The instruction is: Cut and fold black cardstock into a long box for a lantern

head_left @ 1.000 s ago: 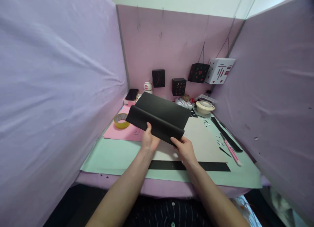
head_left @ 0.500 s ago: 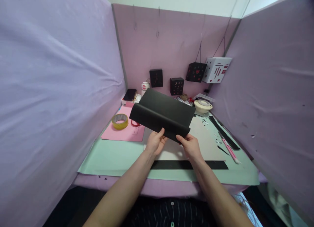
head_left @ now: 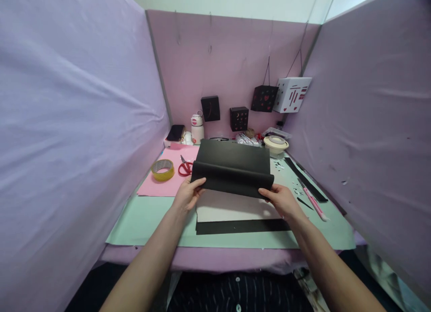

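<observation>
Black smooth paper sheet (head_left: pixel 232 152), centre of frame, is in hand over the board. Near side is turned over in a loose roll; bend looks rounded, not pressed flat. No cut-outs visible in it. My read: early stage, curl formed, crease and any cutting undone. Left hand (head_left: pixel 186 195) pinches near-left corner, thumb on top; right hand (head_left: pixel 281 199) pinches near-right corner likewise. Hands apart.

Surface, big to small: mint-green cover (head_left: pixel 148 222), lower half of frame; off-white flat board (head_left: pixel 232 208), lower centre, dark paper band (head_left: pixel 235 226) along its near edge; pink paper sheet (head_left: pixel 151 187), centre left, with yellow tape roll (head_left: pixel 163 176) and red-handled scissors (head_left: pixel 186 163) on it. Right of centre: long black strip (head_left: pixel 306 179), pink pen-shaped tool (head_left: pixel 313 202), small scraps (head_left: pixel 279 164).

Room: lilac cloth side wall (head_left: pixel 84 101) on left, another (head_left: pixel 363 123) on right, pink back panel (head_left: pixel 235 56) between. White box with red cut-outs (head_left: pixel 292 94) hangs upper right, black box with heart cut-out (head_left: pixel 264 98) beside it. White bottle (head_left: pixel 197 134) upright, back left of centre.
</observation>
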A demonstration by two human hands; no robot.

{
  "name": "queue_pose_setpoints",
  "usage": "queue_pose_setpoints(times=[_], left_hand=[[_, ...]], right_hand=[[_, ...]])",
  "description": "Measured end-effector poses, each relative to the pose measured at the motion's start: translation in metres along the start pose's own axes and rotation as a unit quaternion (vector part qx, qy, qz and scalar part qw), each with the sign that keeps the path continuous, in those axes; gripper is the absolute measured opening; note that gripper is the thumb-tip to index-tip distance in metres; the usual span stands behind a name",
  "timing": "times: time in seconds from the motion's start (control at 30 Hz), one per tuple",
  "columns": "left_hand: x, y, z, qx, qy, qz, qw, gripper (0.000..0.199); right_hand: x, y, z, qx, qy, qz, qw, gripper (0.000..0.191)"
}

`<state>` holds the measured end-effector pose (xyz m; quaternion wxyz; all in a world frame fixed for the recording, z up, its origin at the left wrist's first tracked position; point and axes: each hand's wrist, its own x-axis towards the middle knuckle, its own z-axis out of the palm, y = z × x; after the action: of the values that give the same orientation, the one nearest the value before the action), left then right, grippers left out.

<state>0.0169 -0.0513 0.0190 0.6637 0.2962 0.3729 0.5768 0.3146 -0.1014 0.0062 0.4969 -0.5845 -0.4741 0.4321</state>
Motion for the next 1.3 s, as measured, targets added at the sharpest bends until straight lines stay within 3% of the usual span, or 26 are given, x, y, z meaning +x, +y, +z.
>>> queue_pose_setpoints(times=[0.17,0.37,0.5,0.57,0.7,0.77,0.83,0.97,1.13,1.3], left_hand=[[-0.001,-0.001,-0.007,0.158,-0.05,-0.021,0.986,0.041],[0.005,-0.028,-0.006,0.235,0.006,0.034,0.971,0.045],[0.008,-0.037,-0.009,0.3,0.024,0.059,0.952,0.037],[0.008,-0.035,-0.009,0.376,0.032,0.092,0.922,0.032],[0.002,-0.029,-0.005,0.566,0.082,0.165,0.804,0.026],[-0.001,-0.027,-0.004,0.62,0.093,0.168,0.761,0.026],[-0.004,-0.027,-0.004,0.642,0.083,0.152,0.747,0.026],[-0.005,-0.028,-0.006,0.65,0.065,0.124,0.747,0.027],[-0.003,-0.031,-0.007,0.689,0.099,0.13,0.706,0.026],[0.0,-0.031,-0.005,0.718,0.094,0.122,0.679,0.026]], right_hand=[[0.007,0.001,-0.018,-0.048,-0.022,0.013,0.999,0.033],[0.012,0.017,-0.019,-0.099,0.009,0.027,0.995,0.03],[0.011,0.023,-0.017,-0.129,0.029,0.016,0.991,0.028],[0.011,0.026,-0.017,-0.152,0.045,0.007,0.987,0.027],[0.015,0.032,-0.017,-0.225,0.079,-0.024,0.971,0.024],[0.015,0.034,-0.016,-0.253,0.083,-0.029,0.964,0.023],[0.015,0.034,-0.015,-0.268,0.086,-0.024,0.959,0.024],[0.014,0.033,-0.013,-0.316,0.096,-0.005,0.944,0.032],[0.013,0.035,-0.007,-0.392,0.109,0.001,0.914,0.029],[0.012,0.036,-0.003,-0.479,0.126,-0.002,0.869,0.033]])
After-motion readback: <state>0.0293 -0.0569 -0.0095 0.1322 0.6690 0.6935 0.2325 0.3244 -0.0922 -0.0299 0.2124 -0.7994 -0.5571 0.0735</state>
